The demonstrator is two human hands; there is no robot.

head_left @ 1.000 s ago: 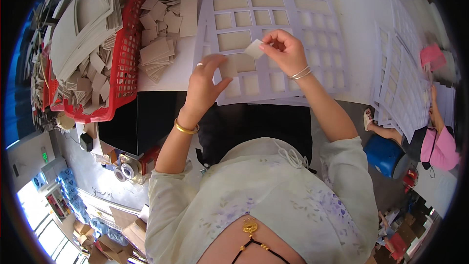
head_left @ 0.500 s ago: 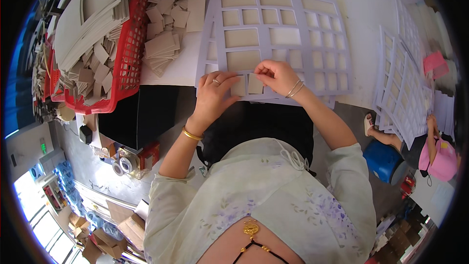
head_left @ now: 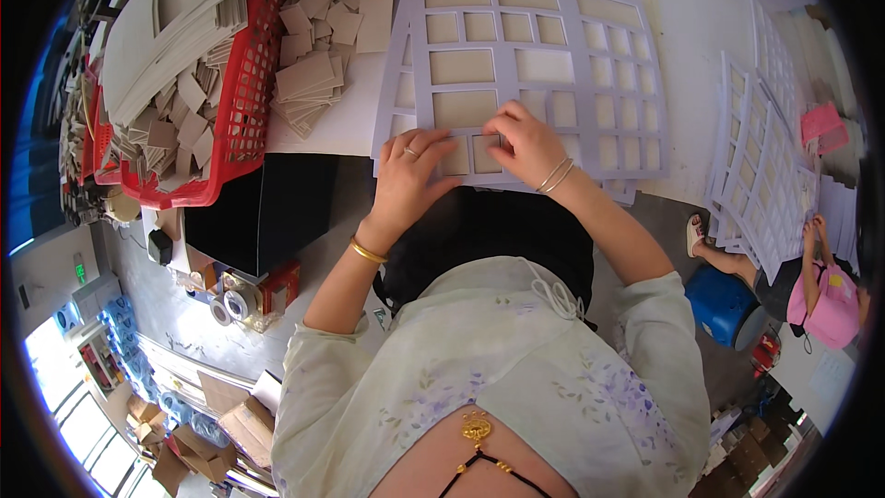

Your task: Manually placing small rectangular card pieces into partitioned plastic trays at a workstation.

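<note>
A white lattice frame (head_left: 505, 65) with many rectangular openings lies on top of other such frames at the table's front edge. Grey cardboard fills several of its openings. My left hand (head_left: 410, 171) rests on the frame's near left corner, fingers spread and thumb apart, beside a grey piece in the bottom row. In the opening to its right sits a small grey cardboard piece (head_left: 486, 154), seemingly flat. The curled fingertips of my right hand (head_left: 530, 149) are closed at that piece's right edge and cover part of it.
Left on the table stands a red plastic basket (head_left: 241, 83) heaped with grey cardboard. Loose cardboard pieces (head_left: 313, 78) lie between basket and frames. More white frames (head_left: 742, 148) lean at the far right, near a person in pink (head_left: 825, 300) and a blue drum (head_left: 724, 304).
The small cardboard piece, tilted in my right fingers before, now lies flatter in the opening. My right hand has shifted slightly, with its fingers lower on the piece's edge. My left hand stays nearly in place.
</note>
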